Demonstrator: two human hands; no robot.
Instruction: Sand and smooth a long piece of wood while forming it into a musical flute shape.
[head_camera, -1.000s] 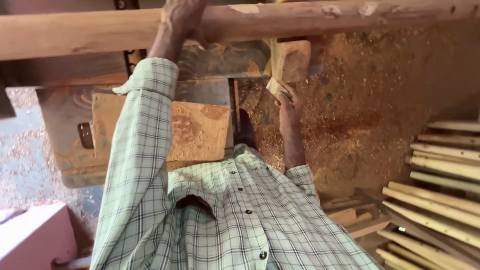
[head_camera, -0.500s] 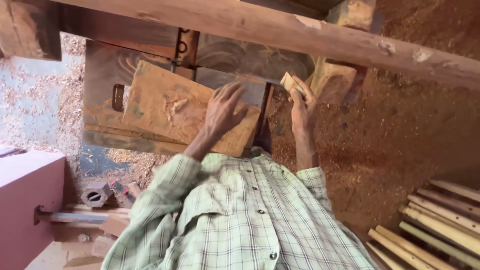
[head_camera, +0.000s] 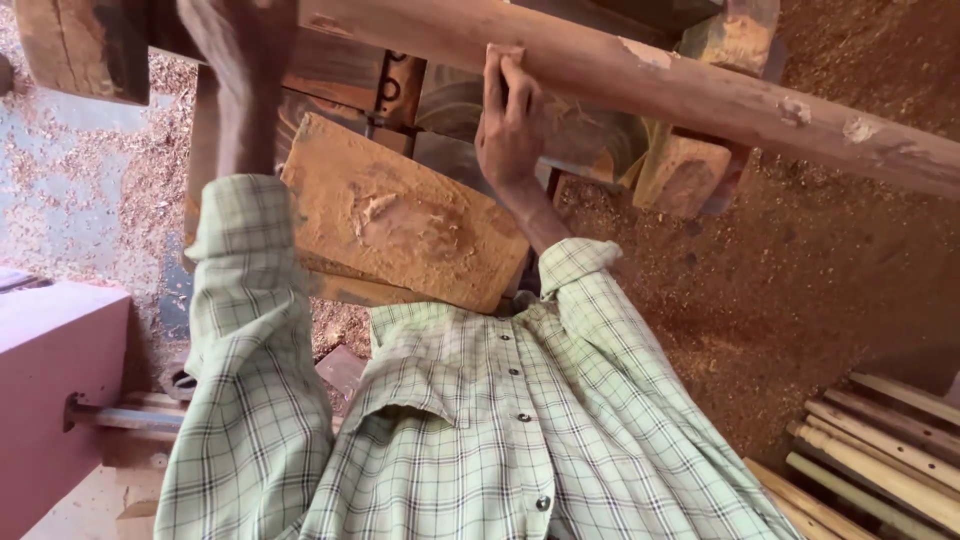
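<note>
Log: one long round wooden log (head_camera: 640, 85), bark partly stripped. Its long axis runs from upper left to lower right across the view, the right end lower, lying above the machine.
Right hand: the right hand (head_camera: 510, 125) lies against the near side of the log, fingers (head_camera: 505, 75) pointing up and folded over a small pale wood block (head_camera: 503, 52) pressed to the log. Grip closed on the block.
Left hand: the left hand (head_camera: 240, 35) is raised at the upper left, blurred, close to the log. Whether its grip is open or closed cannot be told.
Board: one flat rectangular board (head_camera: 400, 225), coated in sawdust, lies tilted on the machine below the log, between the two forearms.
Machine: a wooden frame with one metal bracket (head_camera: 390, 90) beneath the log.
Stock: a stack of about six pale turned sticks (head_camera: 880, 450) at lower right, lying parallel.
Floor: the floor (head_camera: 800, 290) is covered in sawdust.
Clothing: one green checked shirt (head_camera: 480, 420), sleeves rolled.
</note>
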